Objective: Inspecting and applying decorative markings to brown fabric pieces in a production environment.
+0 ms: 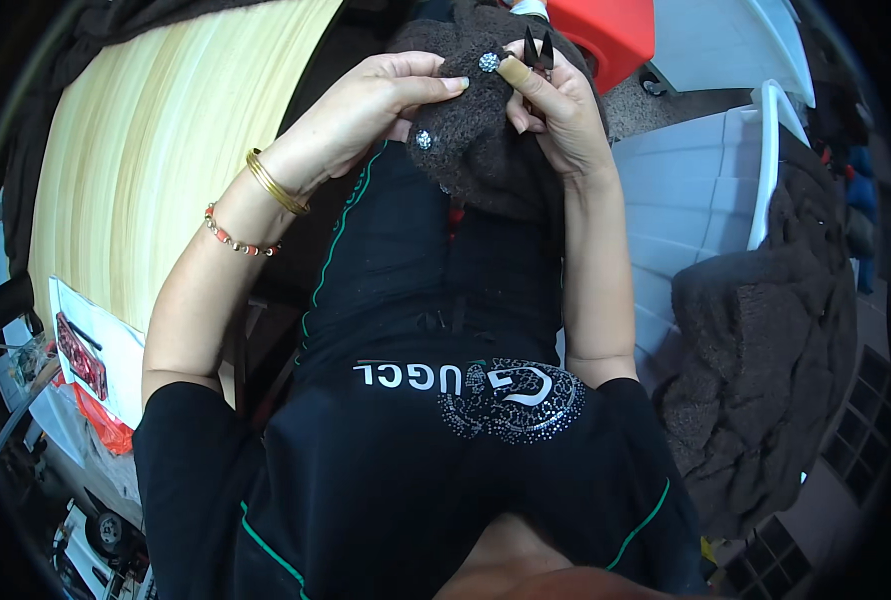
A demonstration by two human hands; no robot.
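A dark brown fuzzy knit garment [511, 165] is bunched over my lap. Two sparkly round buttons show on it: an upper button [489, 62] between my hands and a lower button [424, 139] below my left fingers. My left hand [381, 92] pinches the garment's edge between thumb and fingers. Closed around a pair of thread snips, my right hand [564, 112] also presses the knit beside the upper button. The snips' dark blades [538, 50] point up above the knuckles, slightly apart. A tan covering wraps my right thumb.
To the left stands a light wood-grain table [166, 150], with a white paper [96, 350] and a red bag [106, 425] near its front corner. On the right, a pale plastic bin [686, 180] has more brown fuzzy fabric [766, 340] draped over it. A red plastic stool-like object [611, 40] is ahead.
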